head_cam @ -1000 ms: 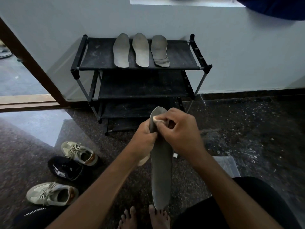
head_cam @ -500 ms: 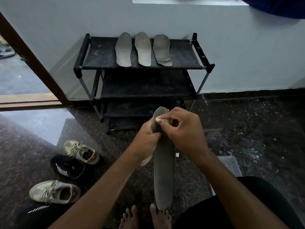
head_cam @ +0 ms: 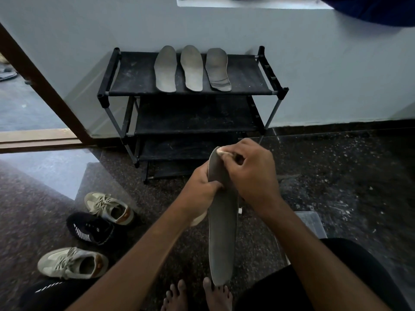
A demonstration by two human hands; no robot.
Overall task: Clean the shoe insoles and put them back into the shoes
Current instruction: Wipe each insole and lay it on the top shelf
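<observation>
While left hand (head_cam: 199, 187) grips the long grey foam insole (head_cam: 222, 232) mid-length, right hand (head_cam: 249, 173) pinches its top with curled fingers (head_cam: 233, 147) | three grey insoles (head_cam: 193, 68) lie on black rack shelf (head_cam: 134, 75) | tan and black sneakers (head_cam: 110, 208) on floor (head_cam: 336, 176), probably none refilled yet

The single rack's (head_cam: 134, 75) top shelf carries three insoles (head_cam: 165, 69) (head_cam: 192, 68) (head_cam: 218, 71), a fourth insole (head_cam: 222, 232) is held, and the floor has two beige shoes (head_cam: 109, 207) (head_cam: 71, 263) and two black shoes (head_cam: 91, 228) (head_cam: 51, 292).

The near black sneaker (head_cam: 48, 292) is cut off by the bottom edge, and the right forearm (head_cam: 314, 254) hides most of a clear container (head_cam: 311, 223).
</observation>
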